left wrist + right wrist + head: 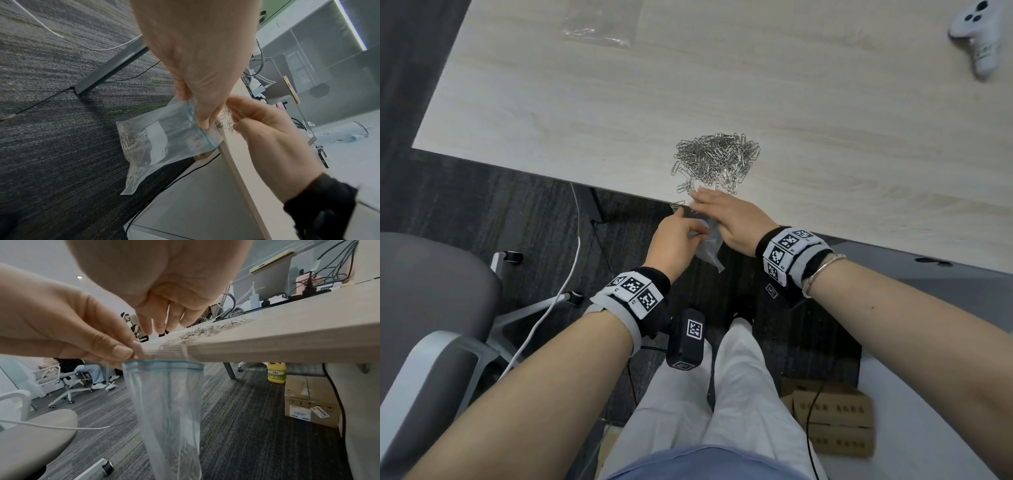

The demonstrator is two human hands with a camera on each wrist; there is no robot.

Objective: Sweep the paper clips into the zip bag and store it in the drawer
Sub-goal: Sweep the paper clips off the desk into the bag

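A heap of silver paper clips (pixel 717 161) lies on the pale wood table (pixel 825 137) close to its front edge. Just below that edge hangs a clear zip bag (pixel 164 142) with a blue seal, and some clips (pixel 131 141) lie in its bottom. My left hand (pixel 678 236) pinches the bag's mouth (pixel 164 365) against the table edge. My right hand (pixel 726 214) reaches over the edge beside it. Its fingers (pixel 158 322) are extended down onto the tabletop at the near side of the heap and hold nothing.
A second clear plastic bag (pixel 599 27) lies at the table's far side and a white controller (pixel 977 31) at the far right. A grey chair (pixel 431 291) stands left, a white cable (pixel 571 274) crosses the carpet, and cardboard boxes (pixel 835 421) sit under the desk.
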